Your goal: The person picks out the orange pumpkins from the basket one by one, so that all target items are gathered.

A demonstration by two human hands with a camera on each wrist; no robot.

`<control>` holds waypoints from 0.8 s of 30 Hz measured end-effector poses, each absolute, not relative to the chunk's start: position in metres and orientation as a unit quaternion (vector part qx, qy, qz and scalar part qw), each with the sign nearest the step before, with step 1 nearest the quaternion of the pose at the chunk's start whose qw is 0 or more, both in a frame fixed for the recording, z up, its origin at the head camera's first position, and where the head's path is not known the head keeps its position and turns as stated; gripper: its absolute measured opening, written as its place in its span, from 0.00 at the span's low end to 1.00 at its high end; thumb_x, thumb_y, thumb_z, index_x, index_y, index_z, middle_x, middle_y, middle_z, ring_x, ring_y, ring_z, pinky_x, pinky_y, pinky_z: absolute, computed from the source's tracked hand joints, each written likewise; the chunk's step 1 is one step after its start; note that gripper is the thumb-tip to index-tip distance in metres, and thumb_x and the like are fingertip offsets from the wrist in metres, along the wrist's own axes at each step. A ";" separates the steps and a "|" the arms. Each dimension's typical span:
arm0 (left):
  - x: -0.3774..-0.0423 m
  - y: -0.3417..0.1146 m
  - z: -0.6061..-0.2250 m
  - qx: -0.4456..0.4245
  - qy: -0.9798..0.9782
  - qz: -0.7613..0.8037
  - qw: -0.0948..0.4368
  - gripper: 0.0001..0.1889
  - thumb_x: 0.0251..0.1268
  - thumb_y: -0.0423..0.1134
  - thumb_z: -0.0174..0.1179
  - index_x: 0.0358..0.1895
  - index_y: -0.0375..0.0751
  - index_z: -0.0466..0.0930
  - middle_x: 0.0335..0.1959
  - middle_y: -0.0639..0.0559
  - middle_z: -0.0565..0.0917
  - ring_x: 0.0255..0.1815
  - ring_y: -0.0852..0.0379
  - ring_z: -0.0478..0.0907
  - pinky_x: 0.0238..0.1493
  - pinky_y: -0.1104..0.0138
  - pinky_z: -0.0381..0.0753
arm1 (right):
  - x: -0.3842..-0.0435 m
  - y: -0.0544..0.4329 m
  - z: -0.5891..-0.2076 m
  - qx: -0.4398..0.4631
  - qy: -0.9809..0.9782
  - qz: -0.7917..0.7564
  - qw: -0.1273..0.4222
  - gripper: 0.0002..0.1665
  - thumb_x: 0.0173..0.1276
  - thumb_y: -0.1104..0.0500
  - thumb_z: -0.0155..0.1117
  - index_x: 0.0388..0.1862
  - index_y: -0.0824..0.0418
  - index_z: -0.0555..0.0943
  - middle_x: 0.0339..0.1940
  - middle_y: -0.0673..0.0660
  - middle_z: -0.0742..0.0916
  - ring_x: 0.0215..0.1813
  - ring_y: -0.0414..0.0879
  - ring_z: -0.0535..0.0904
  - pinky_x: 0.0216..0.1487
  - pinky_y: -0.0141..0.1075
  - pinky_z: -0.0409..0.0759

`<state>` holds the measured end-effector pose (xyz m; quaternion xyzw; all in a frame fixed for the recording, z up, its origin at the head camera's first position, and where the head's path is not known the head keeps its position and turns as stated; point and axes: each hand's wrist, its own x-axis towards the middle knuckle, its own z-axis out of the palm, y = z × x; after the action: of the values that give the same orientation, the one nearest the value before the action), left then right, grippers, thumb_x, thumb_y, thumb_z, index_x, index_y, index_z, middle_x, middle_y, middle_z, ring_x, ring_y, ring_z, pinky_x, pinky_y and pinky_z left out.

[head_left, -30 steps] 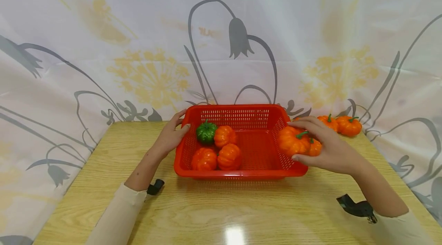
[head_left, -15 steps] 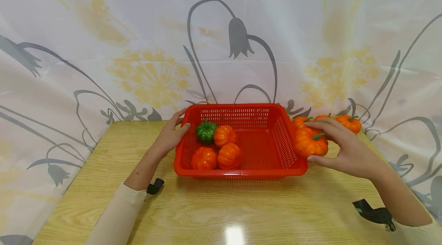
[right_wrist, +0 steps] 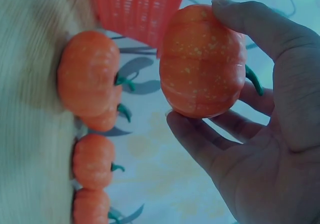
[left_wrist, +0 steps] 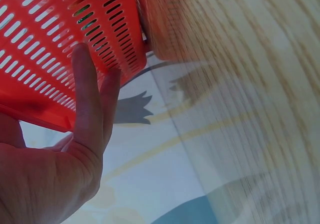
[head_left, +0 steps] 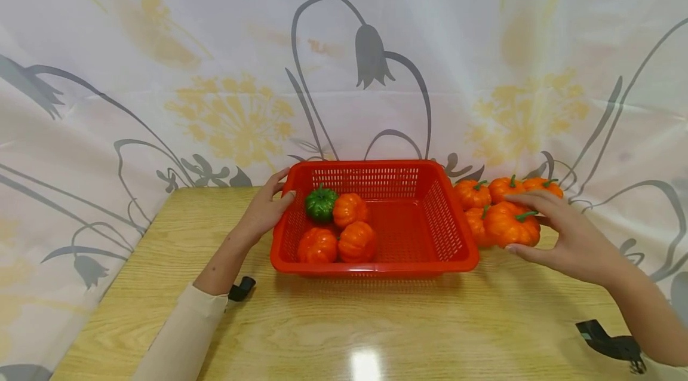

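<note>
My right hand holds a small orange pumpkin with a green stem, right of the red basket. In the right wrist view, thumb and fingertips grip this pumpkin from opposite sides, above the tabletop. My left hand holds the left rim of the red plastic basket, thumb over the rim. The left wrist view has its fingers stretched along the slotted outer wall. Inside the basket's left half sit a green pumpkin and three orange pumpkins.
Several orange pumpkins stand on the wooden table along the basket's right side and toward the back right corner. A flower-patterned cloth hangs behind the table. Black wrist straps are on both forearms.
My right hand has carried the orange pumpkin from over the basket's right rim outward to the right, uncovering pumpkins behind it. The left hand and basket have stayed in place.
</note>
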<state>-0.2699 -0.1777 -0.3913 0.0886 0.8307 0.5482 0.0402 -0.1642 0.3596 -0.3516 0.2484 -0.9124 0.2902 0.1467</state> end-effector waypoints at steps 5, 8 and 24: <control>-0.270 -0.178 -0.391 0.090 0.830 0.548 0.040 0.35 0.85 0.41 0.52 0.88 0.50 0.51 0.75 0.33 0.71 0.61 0.35 0.84 0.52 0.51 0.90 | -0.172 0.374 -0.360 0.252 -0.912 0.284 0.154 0.46 0.49 0.68 0.89 0.68 0.63 0.79 0.64 0.57 0.80 0.60 0.27 0.69 0.56 0.10 0.69; -0.270 -0.178 -0.391 0.090 0.830 0.548 0.041 0.35 0.85 0.41 0.52 0.88 0.50 0.51 0.75 0.33 0.70 0.62 0.35 0.84 0.52 0.51 0.90 | -0.178 0.383 -0.366 0.241 -0.917 0.281 0.150 0.45 0.50 0.68 0.88 0.68 0.67 0.78 0.63 0.61 0.79 0.58 0.23 0.69 0.54 0.10 0.70; -0.268 -0.178 -0.388 0.094 0.827 0.553 0.042 0.36 0.85 0.40 0.52 0.88 0.48 0.48 0.76 0.31 0.70 0.61 0.33 0.84 0.51 0.51 0.90 | -0.191 0.417 -0.396 0.141 -0.937 0.303 0.101 0.45 0.62 0.61 0.83 0.73 0.70 0.72 0.70 0.73 0.75 0.58 0.57 0.78 0.50 0.09 0.66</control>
<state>-0.2678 -0.1777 -0.3880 0.0941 0.8268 0.5530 0.0423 -0.1914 0.4166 -0.3963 0.1409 -0.9371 0.3029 0.1012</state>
